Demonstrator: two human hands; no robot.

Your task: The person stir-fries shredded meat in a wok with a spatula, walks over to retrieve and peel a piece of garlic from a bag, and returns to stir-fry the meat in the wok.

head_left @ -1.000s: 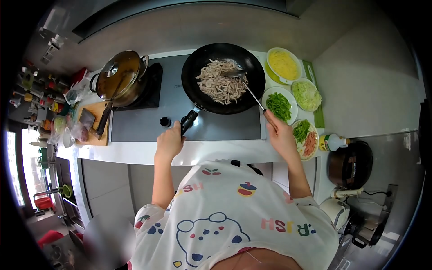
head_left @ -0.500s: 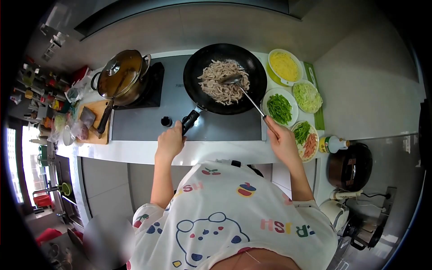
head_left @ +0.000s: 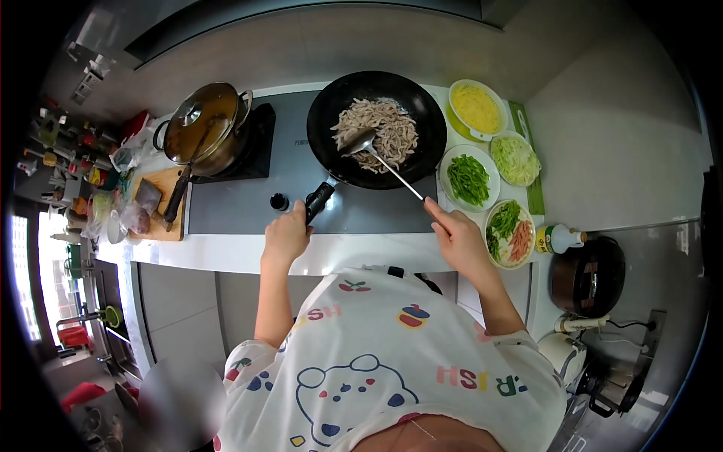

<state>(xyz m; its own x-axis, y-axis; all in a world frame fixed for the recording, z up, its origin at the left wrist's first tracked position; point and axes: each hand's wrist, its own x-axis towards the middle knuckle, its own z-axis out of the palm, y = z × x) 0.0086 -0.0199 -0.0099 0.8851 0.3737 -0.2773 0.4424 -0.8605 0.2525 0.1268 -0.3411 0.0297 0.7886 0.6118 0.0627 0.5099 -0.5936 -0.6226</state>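
Observation:
A black wok (head_left: 331, 98) sits on the stove, holding strips of cooked meat (head_left: 392, 124). My left hand (head_left: 287, 235) is closed round the wok's black handle (head_left: 320, 201). My right hand (head_left: 457, 235) grips the end of a long metal spatula (head_left: 397, 175). The spatula's head lies among the meat at the left part of the wok. To the right of the wok stands a white plate of cut green peppers (head_left: 468, 180). Just beyond my right hand is a plate with greens and pink strips (head_left: 520, 239).
At the left, a glass-lidded pot (head_left: 199, 124) stands on a burner. A cleaver lies on a wooden cutting board (head_left: 169, 184). Bowls of yellow shreds (head_left: 476, 109) and pale green shreds (head_left: 515, 160) stand at the right, near a bottle (head_left: 559, 239) and a dark rice cooker (head_left: 587, 277).
My right hand has moved slightly left and down, and the spatula's head has shifted left through the meat. My left hand stays on the wok handle.

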